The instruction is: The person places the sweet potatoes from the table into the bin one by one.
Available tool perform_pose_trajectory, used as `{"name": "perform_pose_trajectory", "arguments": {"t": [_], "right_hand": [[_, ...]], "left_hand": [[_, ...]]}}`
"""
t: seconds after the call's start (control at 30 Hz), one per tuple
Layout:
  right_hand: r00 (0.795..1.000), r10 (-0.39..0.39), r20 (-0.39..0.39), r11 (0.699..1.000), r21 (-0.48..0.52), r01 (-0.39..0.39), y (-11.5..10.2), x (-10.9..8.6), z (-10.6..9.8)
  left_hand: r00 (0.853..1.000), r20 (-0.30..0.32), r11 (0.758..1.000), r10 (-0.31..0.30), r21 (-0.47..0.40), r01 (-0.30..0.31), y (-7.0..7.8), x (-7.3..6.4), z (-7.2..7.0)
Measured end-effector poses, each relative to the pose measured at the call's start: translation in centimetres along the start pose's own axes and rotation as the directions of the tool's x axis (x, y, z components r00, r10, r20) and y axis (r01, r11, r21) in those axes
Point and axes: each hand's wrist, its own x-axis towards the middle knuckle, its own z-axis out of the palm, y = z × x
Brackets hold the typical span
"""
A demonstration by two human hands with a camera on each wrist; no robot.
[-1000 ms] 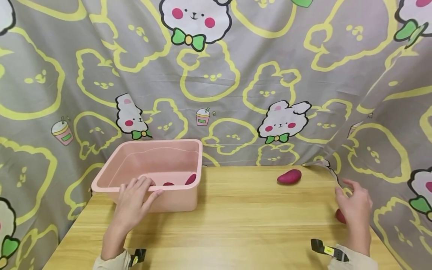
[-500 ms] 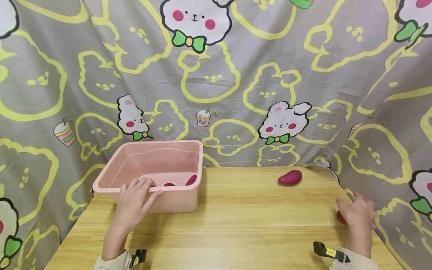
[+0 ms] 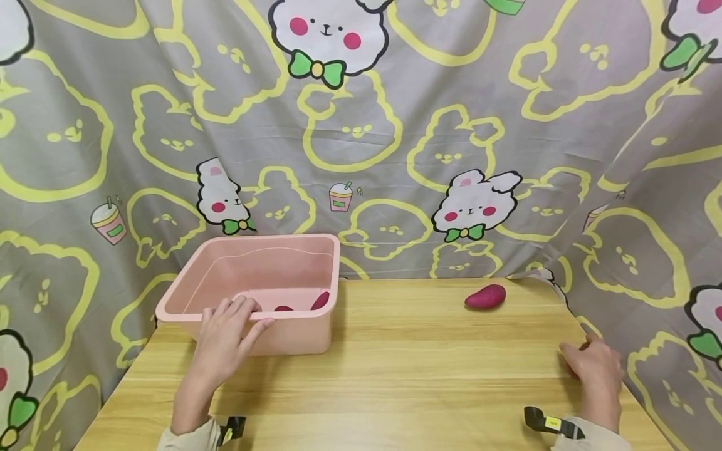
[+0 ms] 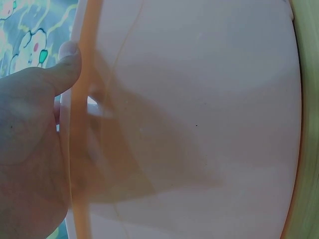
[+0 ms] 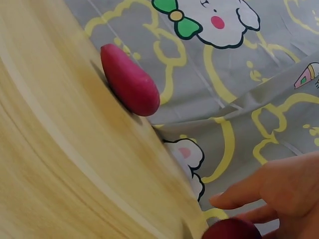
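Note:
On the left, a pink plastic basin (image 3: 299,335) stands on the table. My left hand (image 3: 222,338) grips its near rim, fingers over the inside and thumb outside; the left wrist view shows the basin's wall (image 4: 239,124) close up. Two purple sweet potatoes are partly visible inside, one (image 3: 320,300) by the right wall and another (image 3: 283,309) mostly hidden behind the near rim. At the table's right edge my right hand (image 3: 596,369) holds a sweet potato (image 5: 232,230), almost covered by the hand in the head view. Another sweet potato (image 3: 486,297) lies farther back.
The wooden table (image 3: 406,376) extends between the basin and my right hand. A grey curtain (image 3: 389,138) with bunny drawings hangs along the back and both sides, close to the table's edges. Black straps (image 3: 549,423) are worn on both wrists.
My right hand has come down onto the sweet potato at the right edge, and its fingers have closed round it. My left hand stays on the basin's rim.

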Motion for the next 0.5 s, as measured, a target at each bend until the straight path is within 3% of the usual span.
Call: {"name": "perform_pose_trajectory", "arguments": {"t": [0.5], "right_hand": [[0.998, -0.055, -0.013, 0.998, 0.042, 0.055, -0.22, 0.08, 0.26]], "left_hand": [[1.0, 0.001, 1.0, -0.001, 0.004, 0.001, -0.03, -0.19, -0.06]]}}
